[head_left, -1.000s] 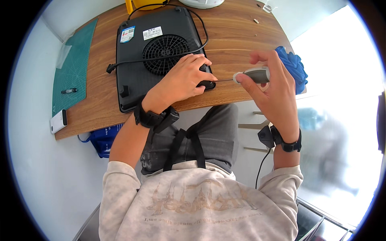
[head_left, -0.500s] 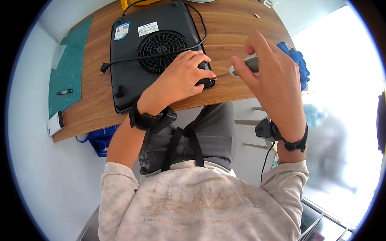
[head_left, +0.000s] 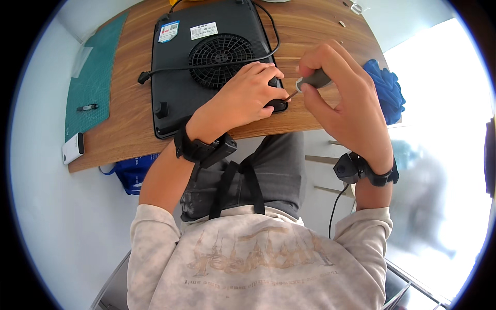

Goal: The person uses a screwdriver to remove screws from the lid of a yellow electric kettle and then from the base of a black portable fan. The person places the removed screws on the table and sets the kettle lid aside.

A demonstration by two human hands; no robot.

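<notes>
A black induction cooker lies bottom up on the table, its round fan grille and power cord on top. My left hand is closed around the near right corner, fingers curled about the dark foot there. From the right, my right hand grips a screwdriver by its grey handle, between thumb and fingers. The thin shaft slants down and left to the same corner, beside my left fingertips. Whether its tip sits in a screw is too small to tell.
A green cutting mat with a pen covers the left of the wooden table. At that side's front edge stands a white box-shaped device. Blue cloth lies on the right edge. A blue bag is below the table.
The screwdriver handle has tipped more upright, its shaft now steeper over the corner. My right hand has turned with it. The whole view has shifted slightly; my left hand keeps its hold.
</notes>
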